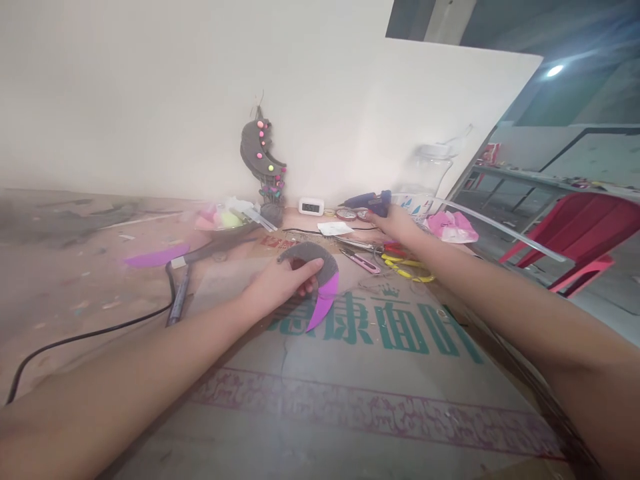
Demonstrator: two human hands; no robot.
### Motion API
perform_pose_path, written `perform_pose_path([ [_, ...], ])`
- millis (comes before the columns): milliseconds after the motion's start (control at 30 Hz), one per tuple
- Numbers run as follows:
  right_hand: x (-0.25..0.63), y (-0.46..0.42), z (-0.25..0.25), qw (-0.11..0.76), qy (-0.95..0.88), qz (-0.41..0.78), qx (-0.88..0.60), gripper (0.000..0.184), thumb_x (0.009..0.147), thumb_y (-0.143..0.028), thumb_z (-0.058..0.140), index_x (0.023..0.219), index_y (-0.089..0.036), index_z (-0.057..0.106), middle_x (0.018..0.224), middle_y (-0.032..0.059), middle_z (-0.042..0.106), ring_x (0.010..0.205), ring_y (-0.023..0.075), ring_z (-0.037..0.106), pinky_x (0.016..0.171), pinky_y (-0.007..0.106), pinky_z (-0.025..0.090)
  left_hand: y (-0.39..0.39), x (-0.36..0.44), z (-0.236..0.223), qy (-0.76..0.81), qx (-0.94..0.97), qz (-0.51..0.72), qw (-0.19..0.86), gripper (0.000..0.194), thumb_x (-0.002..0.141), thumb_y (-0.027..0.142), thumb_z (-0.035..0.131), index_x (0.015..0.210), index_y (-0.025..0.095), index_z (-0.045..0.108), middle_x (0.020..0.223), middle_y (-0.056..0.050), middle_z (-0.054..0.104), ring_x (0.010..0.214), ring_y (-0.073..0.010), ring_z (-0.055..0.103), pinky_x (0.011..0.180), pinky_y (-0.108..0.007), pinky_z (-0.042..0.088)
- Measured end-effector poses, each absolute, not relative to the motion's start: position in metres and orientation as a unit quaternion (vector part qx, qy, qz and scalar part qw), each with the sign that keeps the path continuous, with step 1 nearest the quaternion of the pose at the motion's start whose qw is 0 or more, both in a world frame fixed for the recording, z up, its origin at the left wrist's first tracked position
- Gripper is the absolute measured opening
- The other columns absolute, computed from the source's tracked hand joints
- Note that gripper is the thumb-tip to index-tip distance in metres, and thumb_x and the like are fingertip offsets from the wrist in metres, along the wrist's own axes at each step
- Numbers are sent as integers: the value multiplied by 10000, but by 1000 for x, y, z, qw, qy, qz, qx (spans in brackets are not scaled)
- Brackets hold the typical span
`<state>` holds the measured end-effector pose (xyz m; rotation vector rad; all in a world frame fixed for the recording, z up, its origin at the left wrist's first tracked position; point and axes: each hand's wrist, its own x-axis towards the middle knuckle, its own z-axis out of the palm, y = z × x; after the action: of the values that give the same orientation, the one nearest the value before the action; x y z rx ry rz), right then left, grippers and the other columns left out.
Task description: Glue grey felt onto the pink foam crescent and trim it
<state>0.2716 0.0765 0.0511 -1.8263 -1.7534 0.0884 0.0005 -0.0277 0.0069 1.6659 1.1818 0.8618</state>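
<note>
Crescent (329, 272) pinched by left fingers (306, 270); glue gun (367, 200) against right fingers (377, 220) (grip unclear); likely gluing, next needs firm grip

Bare forearms (165, 373) outstretched, left hand (284, 279) in a thumb-topped pinch, right hand (399, 225) farther forward in a grip.

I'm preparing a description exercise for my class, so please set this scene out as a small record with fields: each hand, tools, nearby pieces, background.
Left hand: holds a grey and purple crescent
Right hand: at the blue glue gun; firmness of grip unclear
Tools: pink craft knife, beside yellow handles
Loose piece: purple shape, on the left
By the wall: dark crescent ornament with coloured dots; white digital clock
Background: red chair, on the right
</note>
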Motion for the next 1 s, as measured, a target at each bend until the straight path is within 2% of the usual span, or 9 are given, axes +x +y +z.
perform_pose_path([
  [67, 269, 64, 60, 310, -657, 43, -686, 396, 829, -443, 576, 983, -84, 645, 936, 172, 707, 844, 274, 651, 742, 360, 486, -28, 1, 8, 477, 671, 349, 449, 435, 786, 582, 516, 626, 180, 563, 604, -14, 600, 569, -145, 554, 601, -261, 432],
  [167, 263, 39, 70, 323, -672, 80, -662, 307, 877, -389, 510, 877, -126, 666, 834, 103, 728, 789, 212, 668, 751, 307, 499, -29, 1, 10, 464, 678, 343, 456, 404, 810, 527, 504, 626, 172, 562, 607, -16, 595, 572, -140, 551, 603, -258, 434],
  [333, 256, -10, 71, 378, -716, 223, -543, 276, 823, -413, 596, 929, -167, 662, 904, 72, 731, 869, 218, 675, 807, 330, 510, -27, 1, 9, 467, 686, 346, 438, 396, 813, 512, 490, 621, 176, 575, 621, -22, 614, 587, -150, 560, 614, -265, 444],
  [433, 252, -36, 59, 381, -734, 264, -497, 324, 786, -453, 632, 955, -176, 639, 954, 75, 711, 815, 205, 669, 801, 354, 520, -27, 1, 9, 482, 695, 347, 406, 419, 814, 530, 467, 609, 184, 586, 625, -22, 632, 597, -160, 570, 623, -269, 443],
  [567, 250, -64, 37, 350, -737, 227, -532, 325, 779, -496, 617, 903, -196, 632, 811, 43, 687, 747, 213, 643, 741, 371, 522, -27, -1, 8, 497, 704, 340, 376, 414, 819, 524, 448, 605, 199, 592, 624, -15, 643, 608, -177, 593, 635, -277, 441],
  [733, 247, -77, 25, 276, -770, 220, -531, 297, 781, -519, 606, 847, -229, 618, 797, 22, 672, 767, 222, 641, 671, 328, 511, -28, -1, 10, 526, 703, 318, 357, 414, 820, 513, 441, 590, 208, 599, 619, -5, 650, 616, -180, 601, 640, -277, 429],
  [867, 243, -78, 25, 267, -776, 250, -514, 300, 767, -524, 624, 851, -236, 627, 816, 20, 667, 767, 215, 633, 673, 320, 509, -30, 0, 13, 540, 692, 315, 361, 410, 814, 510, 445, 594, 203, 605, 629, -9, 657, 623, -181, 596, 641, -275, 426],
  [1000, 241, -79, 25, 266, -757, 230, -551, 302, 750, -526, 634, 807, -232, 601, 727, 0, 626, 702, 198, 614, 620, 298, 488, -32, 0, 16, 534, 693, 321, 363, 422, 823, 511, 437, 581, 203, 596, 627, -3, 652, 625, -176, 587, 639, -270, 418],
])
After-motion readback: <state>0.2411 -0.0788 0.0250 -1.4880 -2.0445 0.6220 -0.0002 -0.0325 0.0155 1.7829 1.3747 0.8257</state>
